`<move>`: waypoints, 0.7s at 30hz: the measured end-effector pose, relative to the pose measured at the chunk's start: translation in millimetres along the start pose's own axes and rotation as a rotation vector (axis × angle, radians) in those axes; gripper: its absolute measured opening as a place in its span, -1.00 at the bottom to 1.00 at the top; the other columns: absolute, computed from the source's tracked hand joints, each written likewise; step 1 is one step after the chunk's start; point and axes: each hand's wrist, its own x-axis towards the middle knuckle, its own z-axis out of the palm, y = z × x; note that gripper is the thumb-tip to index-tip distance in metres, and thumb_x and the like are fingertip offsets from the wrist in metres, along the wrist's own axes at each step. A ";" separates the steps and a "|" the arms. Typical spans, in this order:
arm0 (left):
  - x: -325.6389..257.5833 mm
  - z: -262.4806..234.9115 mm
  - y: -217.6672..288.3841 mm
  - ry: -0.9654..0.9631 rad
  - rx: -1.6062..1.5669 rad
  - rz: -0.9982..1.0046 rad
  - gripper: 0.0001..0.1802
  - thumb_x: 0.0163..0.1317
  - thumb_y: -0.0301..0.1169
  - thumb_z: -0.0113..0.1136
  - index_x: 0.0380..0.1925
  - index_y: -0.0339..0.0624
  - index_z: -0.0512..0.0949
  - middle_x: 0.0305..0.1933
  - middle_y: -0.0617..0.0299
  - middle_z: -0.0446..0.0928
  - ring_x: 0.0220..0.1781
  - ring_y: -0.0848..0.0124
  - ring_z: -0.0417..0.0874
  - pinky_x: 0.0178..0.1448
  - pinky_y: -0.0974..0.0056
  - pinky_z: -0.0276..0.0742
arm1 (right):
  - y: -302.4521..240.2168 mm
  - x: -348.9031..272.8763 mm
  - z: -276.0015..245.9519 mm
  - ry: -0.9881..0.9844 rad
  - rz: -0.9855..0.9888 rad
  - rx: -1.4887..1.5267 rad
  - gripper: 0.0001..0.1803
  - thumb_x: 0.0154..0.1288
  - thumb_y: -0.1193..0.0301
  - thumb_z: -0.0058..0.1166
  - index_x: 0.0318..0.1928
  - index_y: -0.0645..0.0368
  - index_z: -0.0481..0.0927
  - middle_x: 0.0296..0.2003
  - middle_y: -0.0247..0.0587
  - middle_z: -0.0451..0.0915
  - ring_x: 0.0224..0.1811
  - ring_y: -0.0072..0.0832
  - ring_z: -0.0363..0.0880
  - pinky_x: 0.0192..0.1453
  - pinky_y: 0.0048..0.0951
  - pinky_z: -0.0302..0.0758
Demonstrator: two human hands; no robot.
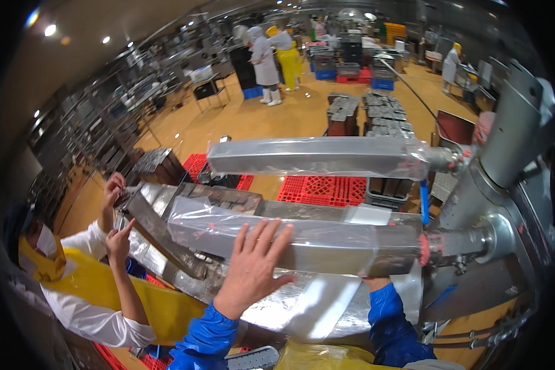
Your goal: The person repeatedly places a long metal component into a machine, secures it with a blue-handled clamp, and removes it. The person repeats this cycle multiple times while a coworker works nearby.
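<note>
A long, square-sided metal mould [336, 246] in clear plastic film lies crosswise before me. Its right end meets a pipe nozzle [465, 242] smeared with pink paste. My left hand [253, 268] rests on the mould's near side, fingers spread. From below, my right hand [377, 283] reaches under the right part of the mould; its fingers are hidden behind the metal. Farther off, a second film-covered mould [308, 156] sits on another nozzle [445, 159]. Beneath the near mould, a white sheet [317, 308] lies on the metal table [265, 308].
At left, a person in a yellow apron [142, 308] has both hands near a long metal trough [160, 231]. A large steel machine [475, 197] stands at right. Beyond the table are red pallets [324, 190] and stacked metal moulds [385, 114]. Other people work farther back.
</note>
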 end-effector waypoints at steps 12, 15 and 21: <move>28.7 80.9 73.2 0.212 0.069 0.034 -0.21 -0.18 -0.53 0.43 0.21 -0.22 0.45 0.26 0.02 0.54 0.33 0.06 0.54 0.47 -0.06 0.31 | 168.1 -181.9 -178.5 -0.002 0.567 -1.689 -0.28 0.35 -0.13 0.23 0.27 0.19 0.62 0.46 0.26 0.36 0.50 0.14 0.35 0.49 0.05 0.37; 30.1 80.4 80.2 0.234 0.051 0.012 -0.27 -0.15 -0.56 0.41 0.16 -0.21 0.47 0.24 0.02 0.55 0.32 0.06 0.54 0.46 -0.05 0.32 | 170.7 -176.0 -186.1 -0.229 0.470 -1.814 -0.20 0.32 -0.14 0.25 0.35 0.18 0.55 0.52 0.28 0.26 0.55 0.13 0.27 0.52 0.17 0.26; 31.5 78.7 99.0 0.293 0.106 -0.037 -0.32 -0.13 -0.58 0.38 0.13 -0.22 0.48 0.19 0.01 0.57 0.28 0.03 0.57 0.46 -0.06 0.35 | 182.1 -170.1 -215.7 -0.517 0.499 -1.975 -0.03 0.25 -0.19 0.27 0.48 0.20 0.39 0.58 0.20 0.16 0.61 0.02 0.20 0.51 0.22 0.20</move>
